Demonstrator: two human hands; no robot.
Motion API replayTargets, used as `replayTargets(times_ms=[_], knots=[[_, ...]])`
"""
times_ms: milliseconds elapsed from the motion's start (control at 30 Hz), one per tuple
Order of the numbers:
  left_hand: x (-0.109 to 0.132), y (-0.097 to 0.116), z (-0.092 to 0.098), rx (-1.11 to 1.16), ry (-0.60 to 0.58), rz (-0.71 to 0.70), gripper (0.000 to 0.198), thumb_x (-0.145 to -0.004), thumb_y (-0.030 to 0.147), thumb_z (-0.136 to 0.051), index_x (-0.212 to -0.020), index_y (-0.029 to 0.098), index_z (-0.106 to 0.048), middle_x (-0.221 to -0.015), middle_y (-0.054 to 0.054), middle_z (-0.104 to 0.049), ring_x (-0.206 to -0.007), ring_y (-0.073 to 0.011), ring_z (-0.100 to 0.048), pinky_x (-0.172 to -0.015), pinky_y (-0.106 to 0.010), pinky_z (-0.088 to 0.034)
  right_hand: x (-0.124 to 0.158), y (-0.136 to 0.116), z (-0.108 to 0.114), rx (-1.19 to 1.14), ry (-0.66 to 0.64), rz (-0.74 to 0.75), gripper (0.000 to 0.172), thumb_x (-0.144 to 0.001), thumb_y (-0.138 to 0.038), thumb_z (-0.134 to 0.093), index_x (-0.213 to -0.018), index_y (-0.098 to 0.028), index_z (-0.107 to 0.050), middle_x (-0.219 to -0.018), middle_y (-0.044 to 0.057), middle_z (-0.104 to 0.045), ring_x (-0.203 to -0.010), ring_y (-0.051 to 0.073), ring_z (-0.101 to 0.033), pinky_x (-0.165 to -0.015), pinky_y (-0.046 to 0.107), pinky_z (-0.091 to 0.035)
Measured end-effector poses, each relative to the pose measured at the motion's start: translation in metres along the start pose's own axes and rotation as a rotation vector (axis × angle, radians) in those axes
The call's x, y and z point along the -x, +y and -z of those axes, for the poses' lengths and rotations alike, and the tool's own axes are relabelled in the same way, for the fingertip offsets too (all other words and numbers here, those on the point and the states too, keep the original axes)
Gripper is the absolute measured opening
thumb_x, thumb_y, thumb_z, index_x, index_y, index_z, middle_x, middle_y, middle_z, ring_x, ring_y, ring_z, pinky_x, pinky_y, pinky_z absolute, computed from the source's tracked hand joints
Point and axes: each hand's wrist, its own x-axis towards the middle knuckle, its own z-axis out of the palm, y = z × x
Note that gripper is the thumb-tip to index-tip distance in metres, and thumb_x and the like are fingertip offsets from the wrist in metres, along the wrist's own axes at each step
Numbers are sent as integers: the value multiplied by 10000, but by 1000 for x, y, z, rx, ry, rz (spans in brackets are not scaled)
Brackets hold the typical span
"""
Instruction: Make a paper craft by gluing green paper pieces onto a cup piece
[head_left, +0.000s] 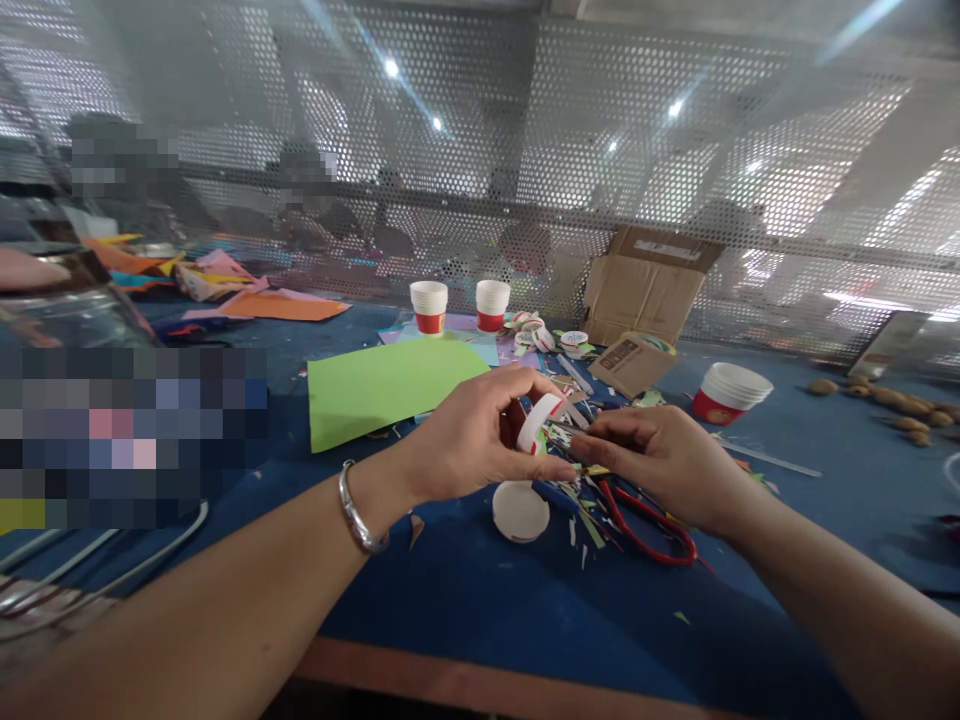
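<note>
White paper ring (pixel 538 425), marked with red, sits in my left hand (pixel 491 435), held upright on its edge between my curled fingers and my thumb, which reaches out beneath it. That hand is partly closed, bent just around the ring. My right hand (pixel 649 460) comes in close beside it, thumb and fingertips drawn nearly together by a thin grey piece; I cannot tell whether they grip it.

Just below my left hand a round white disc (pixel 520 512) lies on the blue table (pixel 525 620). Paper scraps (pixel 589 525) are strewn under and between my hands, and a red looped handle (pixel 686 550) lies just below my right one. Beyond my left hand is a green sheet (pixel 382 385), with two stacks of paper cups (pixel 429 300) farther out. Another cup stack (pixel 731 390) stands to the right of my right hand, tilted in my view, and an open cardboard box (pixel 645 285) is well beyond that hand. A silver bracelet (pixel 356 510) circles my left wrist.
</note>
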Motion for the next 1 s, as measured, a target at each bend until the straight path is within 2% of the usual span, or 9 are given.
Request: replayTargets(times_ms=[200,333,533,667,767,867,1000], knots=[[1,1,-2,64,-14,26,525,-695,398,-884,-1092,210,-597,-882,18,-564,-714,-117,-536,-591,-232,-464,1,-1,0,17,14,-1,480,-937,-574,-559,-659,-187,-619,-638,-5,-536,-619,139,-444,-546,279,-316],[0,0,-2,96,13,72,541,-675,397,-893,-1080,208,-589,-838,25,-567,-692,-114,-516,-592,-233,-446,0,-2,1,46,48,-15,500,-932,-594,-550,-639,-189,-582,-617,-16,-474,-600,132,-399,-533,280,-297],[-4,-1,-2,324,5,179,471,-687,362,-885,-1026,176,-616,-809,27,-563,-709,-106,-525,-629,-234,-451,-3,-2,2,1,147,-46,483,-916,-622,-566,-710,-190,-628,-640,-21,-503,-609,133,-424,-555,278,-324],[-6,-7,-1,327,60,254,314,-789,366,-794,-969,147,-658,-736,21,-579,-625,-86,-504,-559,-217,-408,-3,-2,1,-125,186,-76,469,-893,-636,-600,-760,-188,-651,-677,-13,-543,-627,135,-440,-555,273,-336],[-7,-13,-2,278,99,287,199,-836,294,-720,-952,139,-675,-658,32,-555,-573,-80,-477,-520,-210,-363,-3,-3,0,-140,200,-68,466,-889,-628,-613,-754,-183,-644,-669,-14,-530,-619,131,-430,-549,271,-332],[-8,-14,-3,266,147,312,235,-814,236,-713,-1023,136,-675,-679,37,-558,-559,-71,-450,-500,-205,-332,-2,-3,-2,-113,199,-46,462,-901,-621,-603,-761,-182,-638,-671,-16,-524,-609,126,-424,-545,271,-327],[-9,-7,-6,276,208,352,206,-816,253,-680,-991,145,-692,-735,17,-594,-586,-79,-467,-496,-200,-353,-2,-2,-5,-55,192,-46,464,-905,-634,-591,-774,-190,-622,-664,-22,-505,-603,127,-408,-542,274,-308]])
